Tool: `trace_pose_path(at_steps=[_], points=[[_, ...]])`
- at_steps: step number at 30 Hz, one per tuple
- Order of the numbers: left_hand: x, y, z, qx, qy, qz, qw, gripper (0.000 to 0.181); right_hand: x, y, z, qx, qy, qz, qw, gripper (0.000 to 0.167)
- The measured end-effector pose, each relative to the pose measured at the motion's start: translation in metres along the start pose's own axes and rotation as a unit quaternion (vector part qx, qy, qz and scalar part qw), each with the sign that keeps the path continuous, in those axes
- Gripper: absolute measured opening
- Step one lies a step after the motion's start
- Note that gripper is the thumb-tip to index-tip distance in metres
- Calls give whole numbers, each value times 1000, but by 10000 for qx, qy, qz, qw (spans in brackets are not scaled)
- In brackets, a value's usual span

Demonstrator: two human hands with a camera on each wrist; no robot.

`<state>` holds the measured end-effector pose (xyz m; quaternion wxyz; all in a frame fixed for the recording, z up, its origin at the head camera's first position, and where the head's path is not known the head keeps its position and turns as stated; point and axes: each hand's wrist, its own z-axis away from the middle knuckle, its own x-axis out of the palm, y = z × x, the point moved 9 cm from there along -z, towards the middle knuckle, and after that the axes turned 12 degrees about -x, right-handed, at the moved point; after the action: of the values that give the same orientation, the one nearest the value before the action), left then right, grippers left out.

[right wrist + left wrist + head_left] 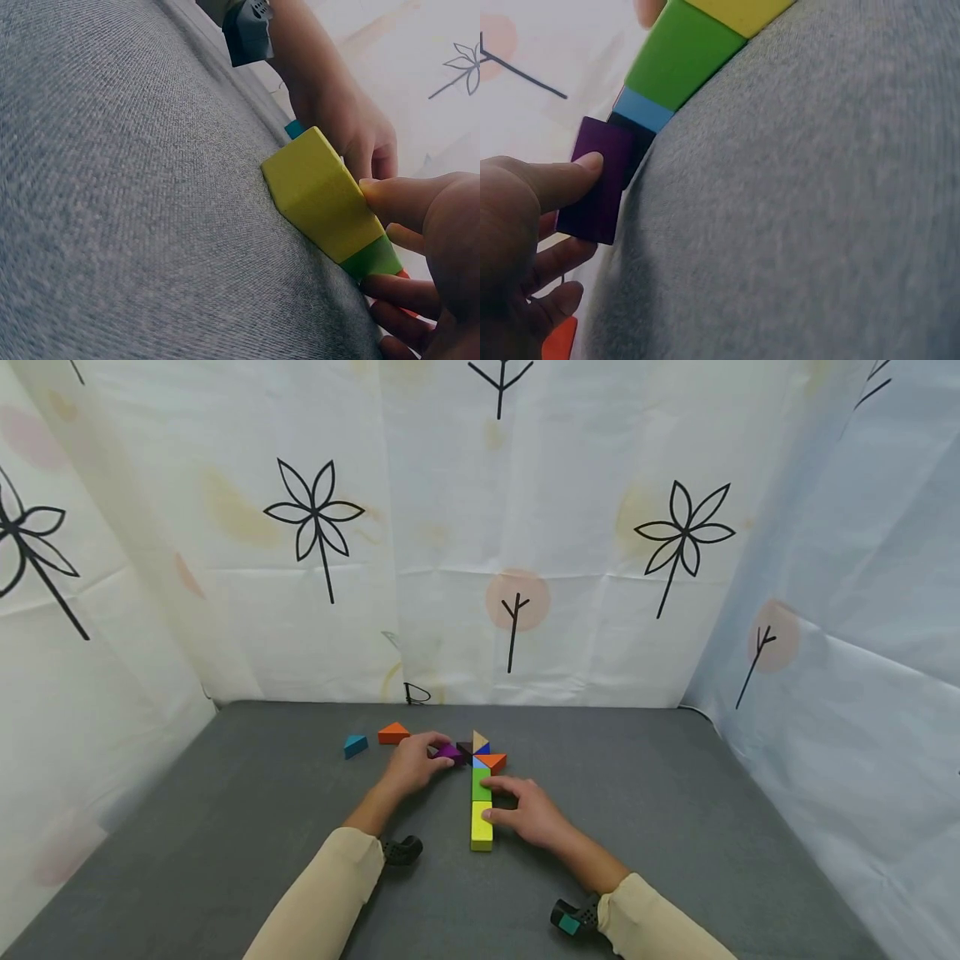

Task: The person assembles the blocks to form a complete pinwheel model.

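My left hand (411, 767) pinches a purple triangular block (449, 753) between thumb and fingers; the left wrist view shows this purple block (596, 180) close to a dark block (639, 144). On the near side of the pattern, a green block (482, 784) and a yellow block (482, 827) lie end to end. My right hand (531, 812) touches them from the right, forefinger at the green one and thumb on the yellow one. Beyond the green block sit a light blue piece (478, 762), an orange triangle (492, 762), a dark blue piece (483, 748) and a tan triangle (479, 741).
To the left of the pattern, a loose orange triangular block (393, 733) and a blue triangular block (356, 745) lie on the grey tabletop (637, 810). Printed white cloth (585, 643) hangs behind the table and along both sides.
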<state>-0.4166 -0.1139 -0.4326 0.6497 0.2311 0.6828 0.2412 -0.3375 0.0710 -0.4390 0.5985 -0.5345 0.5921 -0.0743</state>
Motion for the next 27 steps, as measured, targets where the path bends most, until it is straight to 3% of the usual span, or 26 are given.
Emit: trace_pose_path(at_steps=[13, 27], points=[[11, -1, -5, -109, -128, -83, 9998, 37, 0, -2, 1, -1, 11, -4, 10000, 46], [13, 2, -5, -72, 78, -69, 9999, 37, -2, -2, 0, -92, 68, -14, 9999, 46]])
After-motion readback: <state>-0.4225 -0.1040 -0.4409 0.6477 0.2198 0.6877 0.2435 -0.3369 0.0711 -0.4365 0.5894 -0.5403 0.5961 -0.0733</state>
